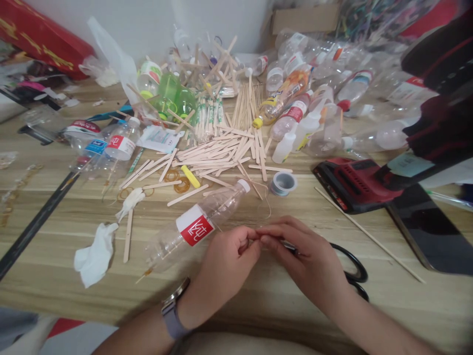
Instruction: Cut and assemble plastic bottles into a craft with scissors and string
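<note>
Fingers point(280, 230) of left hand point(229, 261) and right hand point(314, 259): pinched, content unclear; one bottle point(195, 225) beside left fingers, one grey cup point(284, 183) beyond right

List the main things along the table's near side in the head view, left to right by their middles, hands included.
Crumpled tissue, flat wooden stick, red-labelled bottle, left hand, right hand, black scissor handles, phone.

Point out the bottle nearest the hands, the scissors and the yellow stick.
Bottle point(195, 226): head view, on its label.
Scissors point(364, 272): head view, on a handle loop.
Yellow stick point(190, 176): head view, mid-length.
</note>
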Available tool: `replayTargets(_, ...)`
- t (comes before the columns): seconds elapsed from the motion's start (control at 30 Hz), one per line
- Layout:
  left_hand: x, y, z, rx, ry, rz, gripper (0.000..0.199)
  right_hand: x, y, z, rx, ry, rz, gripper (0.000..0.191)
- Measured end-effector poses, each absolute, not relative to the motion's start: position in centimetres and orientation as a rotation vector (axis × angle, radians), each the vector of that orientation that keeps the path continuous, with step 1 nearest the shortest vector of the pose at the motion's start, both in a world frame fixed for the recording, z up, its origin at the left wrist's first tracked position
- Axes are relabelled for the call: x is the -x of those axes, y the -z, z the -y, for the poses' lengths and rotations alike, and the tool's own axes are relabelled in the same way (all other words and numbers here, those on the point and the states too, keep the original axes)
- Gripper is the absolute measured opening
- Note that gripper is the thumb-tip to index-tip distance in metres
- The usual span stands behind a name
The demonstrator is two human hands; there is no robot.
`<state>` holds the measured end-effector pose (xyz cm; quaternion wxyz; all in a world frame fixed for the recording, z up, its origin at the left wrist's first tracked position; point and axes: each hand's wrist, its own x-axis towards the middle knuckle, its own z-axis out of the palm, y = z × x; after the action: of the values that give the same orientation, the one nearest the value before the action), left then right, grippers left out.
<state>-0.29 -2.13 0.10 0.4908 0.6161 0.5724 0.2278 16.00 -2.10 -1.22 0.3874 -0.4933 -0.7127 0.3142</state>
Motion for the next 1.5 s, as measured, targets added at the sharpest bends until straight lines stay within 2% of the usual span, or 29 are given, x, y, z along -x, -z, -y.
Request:
replayTargets(0.47,0.1,0.6,2.8,-1.902,-0.460,-1.530,0.014,-15.6,1.3,2.3,1.301,-0.718,1.902,0.015)
replayTargets(0.67,0.5,0.8,2.9,-2.248,-0.485,-1.464,0.011,-15.9,1.6,2.2,1.313,-0.679,1.970,0.016)
replayTargets(0.9,1.1,1.0,2.6,-2.709,-0.570,-1.328,0.021,-16.2,1.8,2.1,1.310,-0.619,2.081,0.017)
replayTargets(1.27,1.5,0.3,1.5,-2.258,-0.608,-1.282,0.018,-16.9,1.4,1.9,1.263,-0.739,2.188,0.021)
replayTargets(1.5,1.5,0.4,1.6,-2.266,-0.629,-1.270,0.019,-17.0,1.5,2.0,1.254,-0.710,2.246,0.024)
